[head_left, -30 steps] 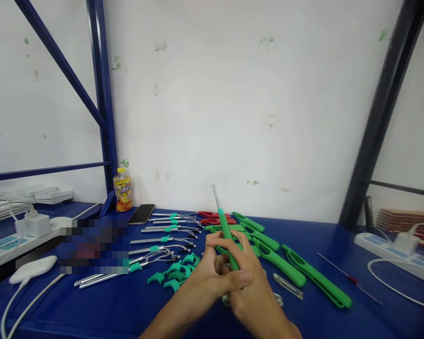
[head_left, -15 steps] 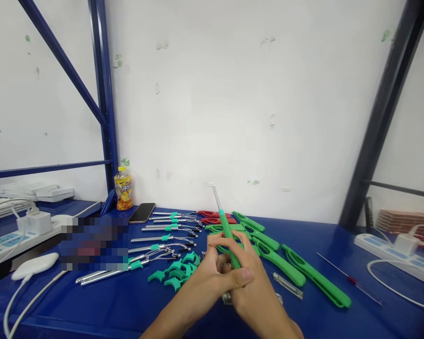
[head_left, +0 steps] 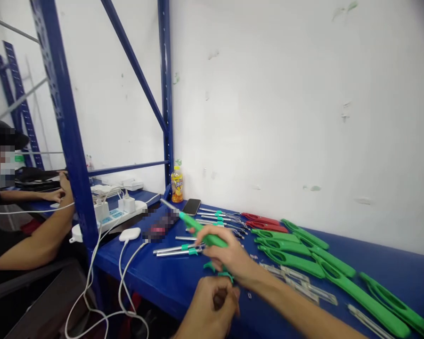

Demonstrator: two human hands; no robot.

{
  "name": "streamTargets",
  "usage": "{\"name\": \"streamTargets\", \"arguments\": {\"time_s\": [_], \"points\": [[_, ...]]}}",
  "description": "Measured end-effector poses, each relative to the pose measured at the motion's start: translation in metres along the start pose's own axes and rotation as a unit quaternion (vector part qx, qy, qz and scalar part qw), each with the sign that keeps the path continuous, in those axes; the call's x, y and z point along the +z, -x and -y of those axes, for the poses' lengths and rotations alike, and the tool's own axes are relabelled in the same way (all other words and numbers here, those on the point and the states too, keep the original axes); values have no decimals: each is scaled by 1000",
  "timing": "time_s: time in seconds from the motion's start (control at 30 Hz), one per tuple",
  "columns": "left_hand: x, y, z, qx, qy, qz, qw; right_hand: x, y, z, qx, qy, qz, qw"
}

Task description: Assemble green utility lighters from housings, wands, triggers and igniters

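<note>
My right hand [head_left: 226,249] is wrapped round a green lighter [head_left: 207,236], whose metal tube points up and left over the table. Nearer to me, my left hand [head_left: 214,301] has its fingers curled together; whatever is between them is hidden. Teal trigger pieces [head_left: 226,275] lie just beyond my left hand. Metal rods with teal clips and wires [head_left: 178,250] lie to the left and behind my right hand. Green handle shells [head_left: 360,287] spread to the right, with red shells [head_left: 266,225] behind them and clear plastic parts [head_left: 304,282] in front.
A drink bottle [head_left: 177,186] and a phone [head_left: 191,206] stand and lie near the wall. A white charger [head_left: 130,234] with cables sits at the left edge. Beyond the blue post [head_left: 69,122], another person's arm [head_left: 45,235] is visible near a power strip.
The view has swung left, bringing the other person into sight. My hands have come apart; my right hand has carried the lighter left, and my left hand is now lower and off it.
</note>
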State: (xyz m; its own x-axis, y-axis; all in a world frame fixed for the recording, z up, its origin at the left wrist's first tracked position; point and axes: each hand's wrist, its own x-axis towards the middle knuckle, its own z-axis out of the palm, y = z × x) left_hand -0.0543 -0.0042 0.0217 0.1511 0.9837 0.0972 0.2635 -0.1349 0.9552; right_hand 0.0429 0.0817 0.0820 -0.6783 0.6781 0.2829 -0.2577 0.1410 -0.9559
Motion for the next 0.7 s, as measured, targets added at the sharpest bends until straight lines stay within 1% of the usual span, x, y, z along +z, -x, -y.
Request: {"name": "streamTargets", "arguments": {"time_s": [0.07,0.1,0.13,0.2,0.27,0.33,0.43,0.57,0.7], "points": [[-4,-3,12,5,5,-14,1000,28,-43,-16,6,-52,3,999],[-6,-5,17,10,7,-18,1000,36,-59,-23,4,-77,-4,997],[-9,-7,20,15,8,-21,1000,41,-71,-28,-1,-100,-13,995],[-11,-9,26,26,2,-18,999,42,-82,-36,0,-139,-21,990],[-10,-10,32,40,-19,-2,999,36,-79,-40,13,-168,-18,986],[-7,-12,38,57,-53,27,997,29,-69,-44,35,-184,-7,982],[-1,-17,47,80,-111,63,989,27,-55,-50,56,-195,12,979],[2,-19,52,91,-164,91,978,33,-46,-50,64,-201,44,976],[0,-8,44,122,-196,109,967,45,-36,-41,91,-184,123,971]]}}
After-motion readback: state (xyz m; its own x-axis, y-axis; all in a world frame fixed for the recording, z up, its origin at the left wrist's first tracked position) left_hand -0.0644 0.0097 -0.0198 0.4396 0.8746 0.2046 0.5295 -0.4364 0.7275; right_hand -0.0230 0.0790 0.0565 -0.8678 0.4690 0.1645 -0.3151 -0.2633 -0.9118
